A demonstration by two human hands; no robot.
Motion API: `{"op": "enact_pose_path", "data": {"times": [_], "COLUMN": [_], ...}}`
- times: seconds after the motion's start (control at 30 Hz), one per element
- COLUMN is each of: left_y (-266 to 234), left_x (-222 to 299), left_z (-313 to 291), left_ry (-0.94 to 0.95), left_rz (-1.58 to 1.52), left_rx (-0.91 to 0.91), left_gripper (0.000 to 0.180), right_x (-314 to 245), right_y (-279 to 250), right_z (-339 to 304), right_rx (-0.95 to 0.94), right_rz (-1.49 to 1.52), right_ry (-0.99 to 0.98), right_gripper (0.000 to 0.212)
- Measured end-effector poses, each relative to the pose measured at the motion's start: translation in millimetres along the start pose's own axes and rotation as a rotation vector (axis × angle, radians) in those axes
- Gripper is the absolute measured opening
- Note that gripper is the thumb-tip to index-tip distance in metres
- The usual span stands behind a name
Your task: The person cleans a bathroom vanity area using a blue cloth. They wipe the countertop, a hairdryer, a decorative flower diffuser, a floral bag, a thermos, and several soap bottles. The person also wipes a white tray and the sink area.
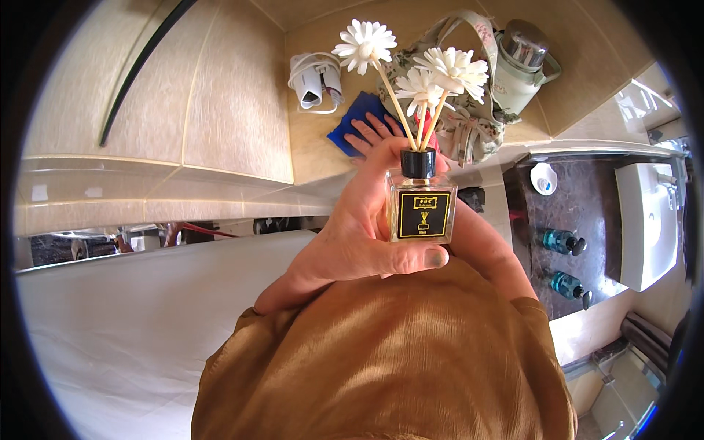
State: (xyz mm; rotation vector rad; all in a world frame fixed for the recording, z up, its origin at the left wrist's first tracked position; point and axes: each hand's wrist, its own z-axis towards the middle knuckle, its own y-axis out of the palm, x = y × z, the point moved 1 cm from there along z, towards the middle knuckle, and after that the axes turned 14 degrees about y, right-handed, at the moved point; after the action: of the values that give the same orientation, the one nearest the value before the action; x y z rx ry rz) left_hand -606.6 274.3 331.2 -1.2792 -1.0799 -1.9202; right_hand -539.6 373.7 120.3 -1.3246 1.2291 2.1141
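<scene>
Bottle position: the reed diffuser bottle [424,214] is held up in front of the chest, nearer the camera than the tan ledge [308,150].
Left hand: the left hand [356,224] wraps the bottle, thumb across the lower front, other fingers mostly hidden behind.
Right hand: the right hand [378,133] reaches past behind the bottle, fingers outstretched and slightly spread on a blue cloth [366,106]; palm hidden, grip on the cloth can't be told.
Done so far: bottle is off the ledge, cloth is down on it; looks like wiping, probably mid-way.
Left to do: bottle not set down; likely more ledge to wipe around the white corded device [309,82], floral bag [480,136] and pale flask [515,84]. How much is wiped, can't tell.
Bottle look: clear squarish glass, black collar [417,163], black front label with gold border and small gold picture. Liquid level unclear.
Flower look: three white flowers [364,47], many-petalled, on pale sticks [394,95] fanning out of the collar; all three in place.
Bottle angle: label toward camera, exact tilt unclear.
</scene>
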Motion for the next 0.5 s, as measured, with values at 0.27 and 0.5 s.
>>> {"op": "enact_pose_path", "data": {"times": [0.27,0.5], "left_y": [5.5,6.6], "left_x": [-0.1,-1.8], "left_z": [1.7,3.4], "left_ry": [-0.001,0.017], "left_rz": [0.002,0.002], "left_rx": [0.044,0.033], "left_gripper": [0.081,0.079], "right_x": [-17.6,-18.9], "right_y": [7.6,7.0], "right_z": [-7.3,-7.9], "right_rx": [0.015,0.017], "right_rz": [0.005,-0.026], "right_ry": [0.034,0.040], "right_gripper": [0.049,0.049]}}
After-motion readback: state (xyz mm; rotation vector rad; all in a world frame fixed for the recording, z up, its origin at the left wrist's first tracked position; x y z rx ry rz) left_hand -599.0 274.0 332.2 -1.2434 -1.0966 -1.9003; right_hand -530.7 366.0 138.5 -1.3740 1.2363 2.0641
